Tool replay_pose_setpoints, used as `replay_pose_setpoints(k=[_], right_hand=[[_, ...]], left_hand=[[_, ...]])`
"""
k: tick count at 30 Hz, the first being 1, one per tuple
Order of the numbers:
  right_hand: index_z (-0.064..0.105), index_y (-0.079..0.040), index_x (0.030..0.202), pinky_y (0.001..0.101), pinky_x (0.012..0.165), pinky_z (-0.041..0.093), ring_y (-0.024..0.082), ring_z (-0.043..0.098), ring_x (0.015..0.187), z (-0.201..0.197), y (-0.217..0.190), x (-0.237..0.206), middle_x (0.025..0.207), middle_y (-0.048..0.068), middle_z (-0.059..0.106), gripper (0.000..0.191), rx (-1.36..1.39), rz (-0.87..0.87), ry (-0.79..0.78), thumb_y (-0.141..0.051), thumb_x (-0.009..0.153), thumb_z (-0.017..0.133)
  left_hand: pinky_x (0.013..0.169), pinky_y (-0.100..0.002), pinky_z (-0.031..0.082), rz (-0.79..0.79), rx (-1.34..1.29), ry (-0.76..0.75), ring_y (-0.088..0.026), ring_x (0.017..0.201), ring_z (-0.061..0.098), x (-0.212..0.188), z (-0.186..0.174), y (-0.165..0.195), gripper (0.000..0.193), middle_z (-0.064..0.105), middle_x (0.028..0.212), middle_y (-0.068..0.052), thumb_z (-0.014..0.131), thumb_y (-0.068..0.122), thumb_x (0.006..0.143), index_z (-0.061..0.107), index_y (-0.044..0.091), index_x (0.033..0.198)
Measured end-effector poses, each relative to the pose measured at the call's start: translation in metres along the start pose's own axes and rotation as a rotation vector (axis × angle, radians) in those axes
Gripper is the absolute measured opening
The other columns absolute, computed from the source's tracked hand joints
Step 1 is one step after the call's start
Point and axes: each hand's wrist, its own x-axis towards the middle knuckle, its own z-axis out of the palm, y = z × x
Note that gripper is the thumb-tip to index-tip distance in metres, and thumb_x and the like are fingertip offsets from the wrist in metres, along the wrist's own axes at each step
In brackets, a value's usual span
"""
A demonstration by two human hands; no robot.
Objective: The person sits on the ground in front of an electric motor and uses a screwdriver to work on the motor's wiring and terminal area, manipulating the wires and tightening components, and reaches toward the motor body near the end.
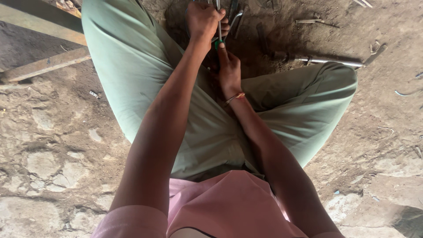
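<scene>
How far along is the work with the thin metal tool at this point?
Done: nothing finished shows. In hand: the left hand grips a thin metal rod with a green tip, and the right hand steadies it from below. Left: other metal pieces lie untouched on the dirt floor.

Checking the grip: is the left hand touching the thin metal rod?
Touching. The head view shows the left hand with fingers wrapped around the thin metal rod.
</scene>
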Motion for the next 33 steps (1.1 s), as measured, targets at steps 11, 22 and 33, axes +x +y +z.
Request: replay_pose_setpoints(k=[11,22,33], right_hand=[[0.053,0.003,0.099,0.0515,0.053,0.055,0.043,0.069,0.068,0.001,-0.007,0.000,0.079,0.026,0.069,0.034,-0.867,-0.409,0.182,-0.031,0.104,0.054],[0.057,0.004,0.084,0.0456,0.050,0.051,0.038,0.071,0.064,0.005,-0.006,0.007,0.072,0.025,0.067,0.041,-0.613,-0.488,0.119,-0.031,0.104,0.057],[0.060,0.000,0.080,0.0370,0.049,0.040,0.012,0.052,0.055,-0.006,-0.009,0.012,0.060,0.008,0.057,0.046,-0.411,-0.251,0.010,-0.038,0.105,0.060]], left_hand=[[0.043,-0.037,0.059,-0.051,-0.084,-0.042,-0.026,0.050,0.071,0.002,0.008,0.003,0.015,0.069,0.065,-0.016,0.073,-0.002,0.086,0.065,-0.007,0.075],[0.041,-0.038,0.062,-0.060,-0.085,0.004,-0.026,0.049,0.073,0.002,0.003,0.004,0.015,0.071,0.064,-0.016,0.069,-0.002,0.085,0.063,-0.004,0.073],[0.042,-0.038,0.062,-0.069,-0.076,0.009,-0.026,0.049,0.073,0.002,0.002,0.003,0.017,0.070,0.065,-0.016,0.068,-0.002,0.087,0.061,-0.003,0.071]])
